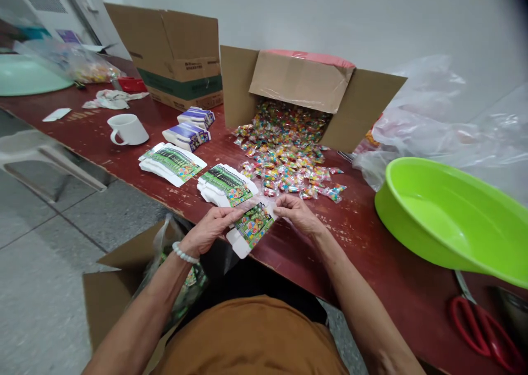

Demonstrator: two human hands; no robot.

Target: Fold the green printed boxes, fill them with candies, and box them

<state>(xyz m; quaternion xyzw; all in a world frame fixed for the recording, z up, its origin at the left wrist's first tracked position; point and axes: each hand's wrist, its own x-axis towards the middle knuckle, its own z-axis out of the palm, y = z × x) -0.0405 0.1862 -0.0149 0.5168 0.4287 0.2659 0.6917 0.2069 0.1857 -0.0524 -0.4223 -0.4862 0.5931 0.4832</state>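
My left hand [214, 225] grips the side of a small green printed candy carton [253, 221], tilted over the table's front edge with a white flap hanging at its near end. At the carton's far end, the thumb and fingers of my right hand [299, 213] pinch its white edge. Just beyond lies a stack of flattened green cartons [229, 185], with a second carton stack [173, 162] to its left. Wrapped candies [289, 166] spill towards my hands from a cardboard box [301, 81] lying on its side.
A lime-green basin [412, 237] and red-handled scissors [474, 325] sit at right. Left are a white mug [128, 130], purple cartons [187, 136] and a tall cardboard box [177, 56]. Below the table edge stands an open box [111, 298] holding bagged green packs. A stool [45, 152] stands left.
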